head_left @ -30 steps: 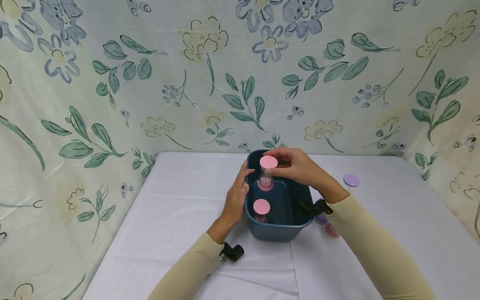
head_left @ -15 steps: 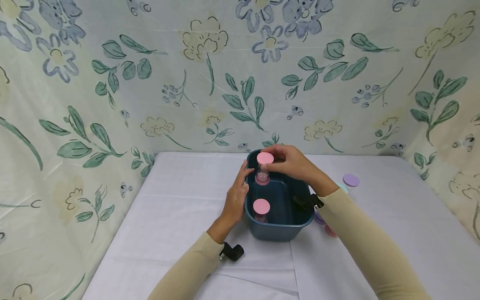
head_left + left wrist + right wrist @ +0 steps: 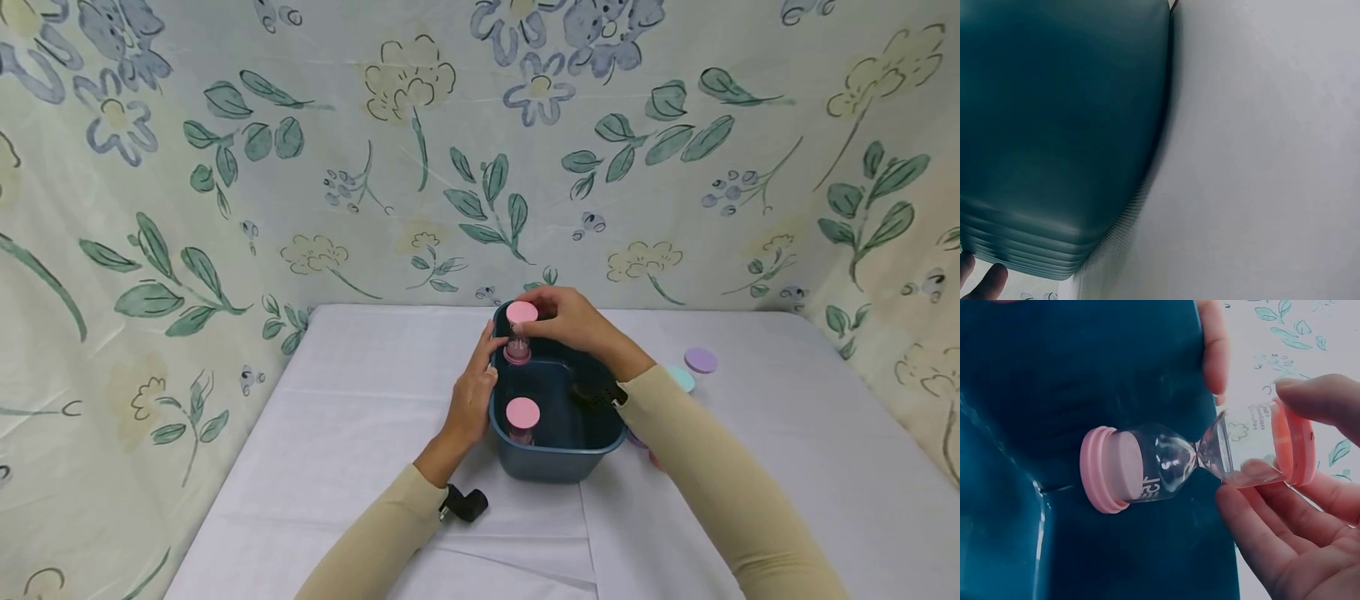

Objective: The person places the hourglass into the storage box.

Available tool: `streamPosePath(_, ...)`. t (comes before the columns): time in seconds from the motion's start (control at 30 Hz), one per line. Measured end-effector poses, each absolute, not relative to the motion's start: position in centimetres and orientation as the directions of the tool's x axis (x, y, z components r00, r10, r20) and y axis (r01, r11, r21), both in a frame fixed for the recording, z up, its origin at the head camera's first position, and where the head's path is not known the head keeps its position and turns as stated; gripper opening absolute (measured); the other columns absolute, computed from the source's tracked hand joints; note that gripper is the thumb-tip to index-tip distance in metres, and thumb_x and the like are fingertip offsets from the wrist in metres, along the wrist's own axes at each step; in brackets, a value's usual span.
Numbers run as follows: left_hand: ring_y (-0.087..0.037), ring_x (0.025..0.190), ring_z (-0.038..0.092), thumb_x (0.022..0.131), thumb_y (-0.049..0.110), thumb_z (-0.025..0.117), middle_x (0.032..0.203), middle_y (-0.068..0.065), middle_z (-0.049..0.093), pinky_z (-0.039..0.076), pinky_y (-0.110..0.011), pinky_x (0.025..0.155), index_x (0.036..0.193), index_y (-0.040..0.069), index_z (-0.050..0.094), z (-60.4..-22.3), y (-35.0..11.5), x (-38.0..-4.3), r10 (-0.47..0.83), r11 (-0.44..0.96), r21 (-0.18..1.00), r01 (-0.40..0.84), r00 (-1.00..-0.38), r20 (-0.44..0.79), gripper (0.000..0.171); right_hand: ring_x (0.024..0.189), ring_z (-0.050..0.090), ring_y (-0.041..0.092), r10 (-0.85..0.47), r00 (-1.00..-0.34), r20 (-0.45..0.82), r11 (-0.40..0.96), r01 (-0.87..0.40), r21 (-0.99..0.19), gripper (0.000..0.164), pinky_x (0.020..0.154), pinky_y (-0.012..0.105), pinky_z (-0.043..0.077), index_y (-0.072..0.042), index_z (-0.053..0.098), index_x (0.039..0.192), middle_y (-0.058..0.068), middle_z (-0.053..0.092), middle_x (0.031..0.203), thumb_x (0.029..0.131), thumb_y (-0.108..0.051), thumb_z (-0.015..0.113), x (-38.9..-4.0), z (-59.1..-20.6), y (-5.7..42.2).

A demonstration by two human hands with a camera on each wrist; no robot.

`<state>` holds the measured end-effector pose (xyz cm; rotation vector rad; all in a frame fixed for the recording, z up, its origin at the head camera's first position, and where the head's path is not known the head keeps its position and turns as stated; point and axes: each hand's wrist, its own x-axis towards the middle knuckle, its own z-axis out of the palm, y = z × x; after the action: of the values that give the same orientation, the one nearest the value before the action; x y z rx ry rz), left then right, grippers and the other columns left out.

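My right hand [image 3: 566, 319] pinches a pink-capped hourglass [image 3: 517, 342] near its upper cap, holding it inside the blue tub [image 3: 551, 467] toward the back left. In the right wrist view the hourglass [image 3: 1172, 462] shows clear bulbs, a narrow waist, pink sand in the far bulb and printed lettering. My left hand [image 3: 474, 396] grips the tub's left rim, with a finger bent over it to the inside. Beside the tub's front left inner corner stands a second pink-capped hourglass [image 3: 522, 414], its lower part hidden by the wall.
Right of the tub lie a purple-capped piece [image 3: 701, 360] and a light turquoise one [image 3: 682, 378]. Other purple and pink pieces are mostly hidden behind the right sleeve [image 3: 720, 467]. White cloth [image 3: 360, 400] covers the table, and a floral curtain [image 3: 360, 167] hangs behind.
My right hand has carried the hourglass leftward and slightly back inside the tub, toward the left wall. The left hand, tub and second hourglass have stayed put.
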<state>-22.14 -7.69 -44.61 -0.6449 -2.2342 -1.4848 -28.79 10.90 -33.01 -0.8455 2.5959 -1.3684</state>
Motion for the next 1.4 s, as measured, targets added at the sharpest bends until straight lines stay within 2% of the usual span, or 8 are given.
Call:
streamPosePath(0.2, -0.013, 0.145, 0.02, 0.097, 0.019, 0.024, 0.16, 0.003, 0.02, 0.025, -0.051, 0.112, 0.151, 0.016, 0.031, -44.5, -7.6, -22.1, 0.162, 0.343, 0.755, 0.558, -0.827, 0.538, 0.054, 0.099, 0.064, 0.03, -0.508, -0.848, 0.152, 0.441, -0.407, -0.8, 0.051, 0.092, 0.047, 0.051, 0.0, 0.06, 0.125, 0.018, 0.065, 0.115, 0.082, -0.022, 0.076, -29.0, -33.4, 10.8)
streamPosePath(0.33, -0.014, 0.145, 0.02, 0.097, 0.016, 0.026, 0.16, 0.002, 0.021, 0.025, -0.051, 0.112, 0.152, 0.015, 0.028, -44.5, -7.6, -22.1, 0.163, 0.342, 0.75, 0.566, -0.822, 0.546, 0.055, 0.102, 0.064, 0.029, -0.501, -0.855, 0.132, 0.471, -0.397, -0.788, 0.05, 0.092, 0.046, 0.05, -0.001, 0.06, 0.124, 0.016, 0.065, 0.117, 0.082, -0.024, 0.076, -29.1, -33.7, 10.8)
streamPosePath(0.53, -0.012, 0.145, 0.02, 0.098, 0.021, 0.025, 0.156, 0.004, 0.031, 0.025, -0.05, 0.113, 0.155, 0.015, 0.018, -44.5, -7.6, -22.1, 0.167, 0.351, 0.749, 0.562, -0.825, 0.54, 0.057, 0.1, 0.064, 0.027, -0.491, -0.863, 0.119, 0.508, -0.395, -0.765, 0.047, 0.09, 0.043, 0.052, -0.003, 0.061, 0.121, 0.014, 0.065, 0.114, 0.082, -0.025, 0.076, -29.3, -34.2, 10.7)
streamPosePath(0.8, -0.012, 0.146, 0.018, 0.098, 0.026, 0.023, 0.161, 0.003, 0.016, 0.025, -0.049, 0.113, 0.146, 0.016, 0.039, -44.7, -7.7, -22.0, 0.167, 0.359, 0.749, 0.557, -0.828, 0.536, 0.051, 0.102, 0.065, 0.029, -0.49, -0.862, 0.131, 0.553, -0.424, -0.717, 0.045, 0.088, 0.043, 0.053, 0.0, 0.061, 0.119, 0.016, 0.066, 0.113, 0.082, -0.022, 0.076, -29.5, -35.0, 10.9)
streamPosePath(0.97, -0.01, 0.145, 0.018, 0.098, 0.025, 0.022, 0.161, 0.004, 0.017, 0.025, -0.047, 0.113, 0.145, 0.017, 0.04, -44.6, -7.6, -21.9, 0.161, 0.354, 0.753, 0.555, -0.829, 0.535, 0.051, 0.103, 0.065, 0.03, -0.475, -0.873, 0.109, 0.594, -0.41, -0.693, 0.045, 0.089, 0.043, 0.053, -0.001, 0.062, 0.119, 0.016, 0.066, 0.113, 0.082, -0.023, 0.076, -29.8, -35.5, 11.2)
streamPosePath(1.17, -0.012, 0.145, 0.02, 0.097, 0.022, 0.024, 0.16, 0.003, 0.018, 0.026, -0.048, 0.112, 0.146, 0.012, 0.04, -44.6, -7.6, -21.9, 0.155, 0.357, 0.75, 0.556, -0.828, 0.539, 0.052, 0.105, 0.063, 0.031, -0.442, -0.893, 0.081, 0.603, -0.363, -0.71, 0.049, 0.089, 0.045, 0.052, -0.001, 0.061, 0.12, 0.017, 0.065, 0.115, 0.081, -0.026, 0.077, -30.4, -36.0, 11.9)
streamPosePath(1.4, -0.013, 0.145, 0.02, 0.097, 0.022, 0.024, 0.16, 0.001, 0.019, 0.025, -0.048, 0.113, 0.144, 0.013, 0.041, -44.6, -7.5, -21.8, 0.154, 0.347, 0.755, 0.556, -0.828, 0.539, 0.051, 0.106, 0.064, 0.031, -0.468, -0.881, 0.066, 0.593, -0.368, -0.716, 0.044, 0.09, 0.043, 0.052, 0.0, 0.062, 0.119, 0.017, 0.066, 0.115, 0.083, -0.021, 0.075, -30.5, -36.2, 11.8)
